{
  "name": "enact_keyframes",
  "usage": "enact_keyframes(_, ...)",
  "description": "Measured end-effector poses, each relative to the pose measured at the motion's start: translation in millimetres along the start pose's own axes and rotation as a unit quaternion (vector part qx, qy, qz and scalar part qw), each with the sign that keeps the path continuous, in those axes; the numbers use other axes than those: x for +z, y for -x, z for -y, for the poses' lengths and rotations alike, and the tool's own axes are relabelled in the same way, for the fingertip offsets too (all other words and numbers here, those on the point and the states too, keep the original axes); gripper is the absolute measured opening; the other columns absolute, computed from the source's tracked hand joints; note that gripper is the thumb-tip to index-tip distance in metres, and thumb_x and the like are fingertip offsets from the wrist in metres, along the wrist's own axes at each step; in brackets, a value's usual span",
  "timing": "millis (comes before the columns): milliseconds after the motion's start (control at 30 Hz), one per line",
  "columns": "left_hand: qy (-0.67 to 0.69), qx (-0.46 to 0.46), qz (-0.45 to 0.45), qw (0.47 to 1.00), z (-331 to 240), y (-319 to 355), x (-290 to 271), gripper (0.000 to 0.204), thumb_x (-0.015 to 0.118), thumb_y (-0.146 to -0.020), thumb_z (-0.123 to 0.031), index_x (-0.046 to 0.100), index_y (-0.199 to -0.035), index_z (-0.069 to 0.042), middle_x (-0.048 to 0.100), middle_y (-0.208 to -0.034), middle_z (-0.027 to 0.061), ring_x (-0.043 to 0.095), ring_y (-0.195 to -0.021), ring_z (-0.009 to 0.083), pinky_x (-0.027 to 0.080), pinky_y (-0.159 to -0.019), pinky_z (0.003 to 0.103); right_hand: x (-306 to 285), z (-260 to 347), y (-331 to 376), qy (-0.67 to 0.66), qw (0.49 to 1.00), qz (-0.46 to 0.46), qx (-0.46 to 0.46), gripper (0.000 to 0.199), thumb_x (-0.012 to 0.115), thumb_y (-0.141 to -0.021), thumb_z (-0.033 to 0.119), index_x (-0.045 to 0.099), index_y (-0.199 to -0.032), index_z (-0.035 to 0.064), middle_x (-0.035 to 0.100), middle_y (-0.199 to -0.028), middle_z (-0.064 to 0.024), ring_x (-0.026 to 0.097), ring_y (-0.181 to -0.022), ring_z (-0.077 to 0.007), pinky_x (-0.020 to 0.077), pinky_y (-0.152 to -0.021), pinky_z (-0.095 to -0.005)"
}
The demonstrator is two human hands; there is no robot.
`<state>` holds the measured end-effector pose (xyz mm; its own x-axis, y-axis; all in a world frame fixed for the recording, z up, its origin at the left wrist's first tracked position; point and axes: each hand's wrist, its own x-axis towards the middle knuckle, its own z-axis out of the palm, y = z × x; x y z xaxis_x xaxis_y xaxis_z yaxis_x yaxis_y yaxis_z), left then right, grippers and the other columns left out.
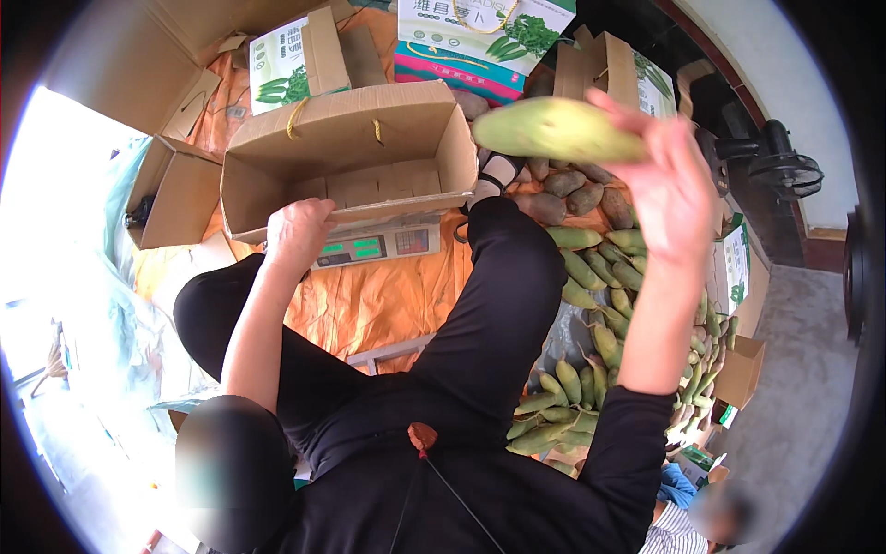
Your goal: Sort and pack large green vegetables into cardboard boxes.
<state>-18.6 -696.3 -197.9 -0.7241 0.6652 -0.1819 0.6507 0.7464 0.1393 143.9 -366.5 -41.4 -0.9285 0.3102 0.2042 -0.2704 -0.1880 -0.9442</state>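
My right hand is raised and holds a green husked ear of corn lying sideways, just right of an open brown cardboard box. The box sits on a grey electronic scale with lit green and red displays. My left hand rests, fingers curled, on the box's near edge by the scale. A pile of green corn ears lies on the ground under my right arm. My legs in black trousers stretch toward the scale.
An orange sheet covers the ground. Printed cartons and empty brown boxes stand behind and left of the scale. Several brownish tubers lie beyond the corn. A black fan stands at far right. Another person is at the bottom right.
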Motion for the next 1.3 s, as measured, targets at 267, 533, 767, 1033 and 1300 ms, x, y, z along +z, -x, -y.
enact_keyframes(267, -0.001, -0.004, -0.010, 1.000, 1, 3, -2, 0.015, 0.066, -0.078, -0.019, 0.064, -0.091, -0.011, 0.064, -0.085, 0.0074, 0.063, -0.084, 0.0277, 0.050, -0.072, 0.040, 94, -144, -87, 0.257, 0.946, 0.090, 0.174, 0.039, 0.047, -0.094, 0.035, 0.067, -0.085, 0.0025, 0.069, -0.085, -0.0067, 0.061, -0.080, -0.0156, 0.0460, -0.073, -0.0298)
enact_keyframes(533, 0.030, 0.002, 0.002, 1.000, 1, 1, 1, 0.019, 0.066, -0.077, -0.020, 0.063, -0.092, -0.009, 0.064, -0.089, 0.0086, 0.062, -0.087, 0.0295, 0.049, -0.075, 0.040, 119, -242, -72, 0.568, 0.744, 0.215, 0.278, 0.034, 0.055, -0.089, 0.035, 0.068, -0.100, 0.0047, 0.066, -0.103, -0.0171, 0.062, -0.099, -0.0333, 0.0490, -0.085, -0.0419)
enact_keyframes(767, 0.017, 0.006, -0.018, 1.000, 2, -2, 4, 0.019, 0.065, -0.078, -0.020, 0.063, -0.093, -0.009, 0.065, -0.089, 0.0106, 0.062, -0.085, 0.0310, 0.050, -0.073, 0.041, 64, -144, -65, 0.382, 0.894, 0.214, 0.090, 0.025, 0.060, -0.087, 0.027, 0.066, -0.097, 0.0053, 0.067, -0.083, -0.0054, 0.061, -0.074, -0.0136, 0.0474, -0.069, -0.0282)
enact_keyframes(1033, 0.018, -0.002, -0.028, 0.999, -5, -4, 2, 0.021, 0.066, -0.077, -0.021, 0.064, -0.094, -0.009, 0.065, -0.089, 0.0131, 0.061, -0.084, 0.0333, 0.049, -0.072, 0.040, -128, -144, 103, 0.428, 0.880, -0.129, 0.158, 0.021, 0.060, -0.087, 0.022, 0.063, -0.096, 0.0028, 0.065, -0.083, -0.0073, 0.062, -0.076, -0.0163, 0.0478, -0.071, -0.0296)
enact_keyframes(1300, 0.051, -0.021, -0.011, 0.998, -2, -9, 18, 0.025, 0.068, -0.076, -0.018, 0.065, -0.098, -0.006, 0.066, -0.090, 0.0155, 0.063, -0.083, 0.0341, 0.049, -0.072, 0.039, -219, -287, 398, 0.693, 0.545, 0.144, 0.450, 0.020, 0.053, -0.084, 0.019, 0.064, -0.080, 0.0023, 0.066, -0.088, -0.0197, 0.063, -0.083, -0.0383, 0.0518, -0.071, -0.0442)
